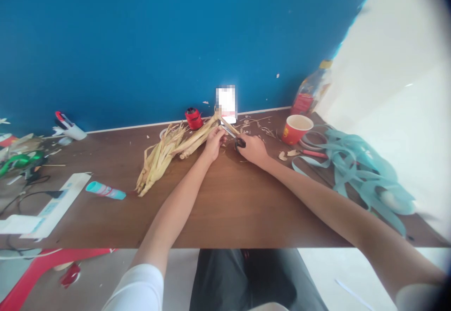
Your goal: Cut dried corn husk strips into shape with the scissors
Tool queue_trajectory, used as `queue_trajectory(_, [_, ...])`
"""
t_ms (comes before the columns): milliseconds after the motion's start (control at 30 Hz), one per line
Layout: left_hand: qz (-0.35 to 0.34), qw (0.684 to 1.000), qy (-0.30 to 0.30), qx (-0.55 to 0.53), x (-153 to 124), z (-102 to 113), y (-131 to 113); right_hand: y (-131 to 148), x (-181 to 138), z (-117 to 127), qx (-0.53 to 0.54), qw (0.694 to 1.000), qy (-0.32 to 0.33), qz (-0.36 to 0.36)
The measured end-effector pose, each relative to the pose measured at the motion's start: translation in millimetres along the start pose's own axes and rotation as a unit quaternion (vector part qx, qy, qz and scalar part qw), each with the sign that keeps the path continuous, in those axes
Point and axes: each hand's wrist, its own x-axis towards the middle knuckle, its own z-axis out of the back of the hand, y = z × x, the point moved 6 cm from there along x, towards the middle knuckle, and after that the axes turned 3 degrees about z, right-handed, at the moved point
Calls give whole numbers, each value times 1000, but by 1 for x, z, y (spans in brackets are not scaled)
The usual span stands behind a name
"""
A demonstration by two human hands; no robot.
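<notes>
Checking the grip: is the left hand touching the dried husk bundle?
Touching. The head view shows the left hand closed around the dried husk bundle near its upper end, no gap visible; the right hand holds scissors.

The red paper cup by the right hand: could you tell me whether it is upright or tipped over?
Upright: the red paper cup stands on its base on the table, its round open mouth facing up.
</notes>
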Motion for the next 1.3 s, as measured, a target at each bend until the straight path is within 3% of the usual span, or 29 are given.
queue_trajectory(1300, [-11, 999, -1, 32, 0, 0, 1, -1, 1, -1, -12, 1000, 16, 16])
